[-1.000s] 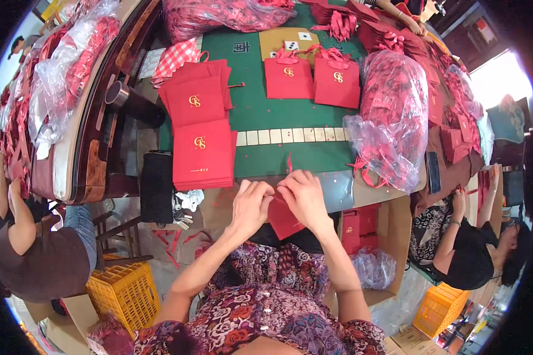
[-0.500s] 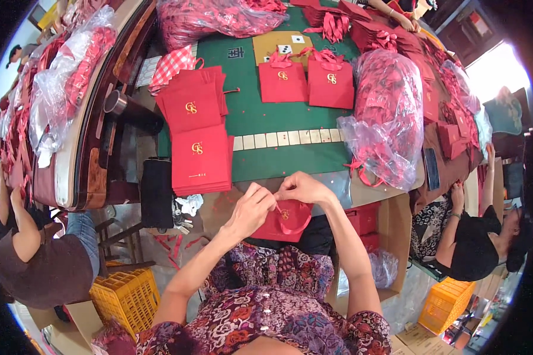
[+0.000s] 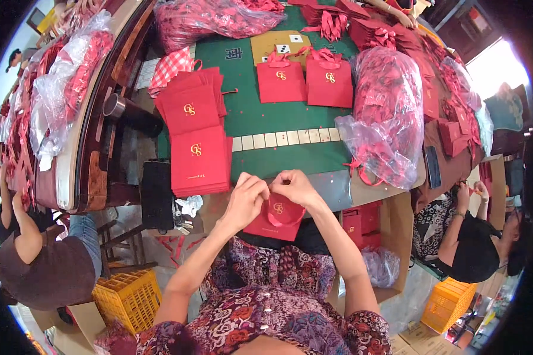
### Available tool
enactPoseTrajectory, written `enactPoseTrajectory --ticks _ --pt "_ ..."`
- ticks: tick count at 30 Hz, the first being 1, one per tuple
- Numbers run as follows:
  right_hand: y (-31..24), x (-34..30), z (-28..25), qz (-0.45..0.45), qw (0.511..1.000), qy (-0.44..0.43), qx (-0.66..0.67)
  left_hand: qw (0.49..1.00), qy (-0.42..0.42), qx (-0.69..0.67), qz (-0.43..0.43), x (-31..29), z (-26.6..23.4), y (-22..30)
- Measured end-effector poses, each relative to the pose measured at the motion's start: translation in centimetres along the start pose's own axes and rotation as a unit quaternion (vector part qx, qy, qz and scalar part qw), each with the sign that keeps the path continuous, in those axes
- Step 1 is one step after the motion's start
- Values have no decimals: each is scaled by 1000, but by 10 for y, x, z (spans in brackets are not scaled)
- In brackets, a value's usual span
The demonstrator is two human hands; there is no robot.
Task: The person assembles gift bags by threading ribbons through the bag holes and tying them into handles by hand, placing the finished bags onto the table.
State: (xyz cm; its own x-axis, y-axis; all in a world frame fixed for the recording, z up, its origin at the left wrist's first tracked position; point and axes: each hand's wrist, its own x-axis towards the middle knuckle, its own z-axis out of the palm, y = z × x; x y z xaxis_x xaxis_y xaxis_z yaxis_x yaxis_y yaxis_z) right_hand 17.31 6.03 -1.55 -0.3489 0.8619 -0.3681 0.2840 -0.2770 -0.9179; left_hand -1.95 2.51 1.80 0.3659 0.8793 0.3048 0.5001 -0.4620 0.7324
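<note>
A small red paper bag with a gold emblem rests over my lap, tilted just beyond my shirt. Its red ribbon handle loops down over the front. At the bag's top edge, my left hand pinches a ribbon end between thumb and fingertips. Close beside it, my right hand is closed too, fingertips curled over the ribbon at the bag's rim; the exact grip is partly hidden. On the table to the left lies a stack of flat red bags. Two red bags with ribbon handles lie farther back.
A plastic sack of red ribbons sits at the table's right. A row of tiles crosses the green tabletop. A dark cup is at the left. An open carton stands right of my lap. Co-workers sit at both sides.
Both hands have shifted slightly up and left, with fingertips now a little farther apart. The bag has tilted and its emblem shows more fully. The right-hand co-worker's raised arm has come down.
</note>
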Motion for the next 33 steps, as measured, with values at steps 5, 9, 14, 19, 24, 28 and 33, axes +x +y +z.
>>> enactPoseTrajectory --ticks 5,9,14,19,24,28,33 --pt "7 20 -12 -4 982 147 121 997 -35 -44 -57 0 -2 3" --pt "23 22 -31 -123 968 204 -72 996 5 -9 -92 -2 14 -6" --pt "-10 -4 -35 -24 951 233 -201 992 40 49 -113 1 24 -11" --pt "-20 -13 -13 32 890 260 -373 986 29 117 -119 26 40 -3" --pt "-3 -11 -7 -32 907 294 -299 980 45 130 -141 30 61 -16" --pt "7 -10 -10 -53 937 277 -204 982 54 115 -141 29 64 -22" --pt "13 -13 -13 -55 980 191 -13 961 62 -103 -248 28 56 -17"
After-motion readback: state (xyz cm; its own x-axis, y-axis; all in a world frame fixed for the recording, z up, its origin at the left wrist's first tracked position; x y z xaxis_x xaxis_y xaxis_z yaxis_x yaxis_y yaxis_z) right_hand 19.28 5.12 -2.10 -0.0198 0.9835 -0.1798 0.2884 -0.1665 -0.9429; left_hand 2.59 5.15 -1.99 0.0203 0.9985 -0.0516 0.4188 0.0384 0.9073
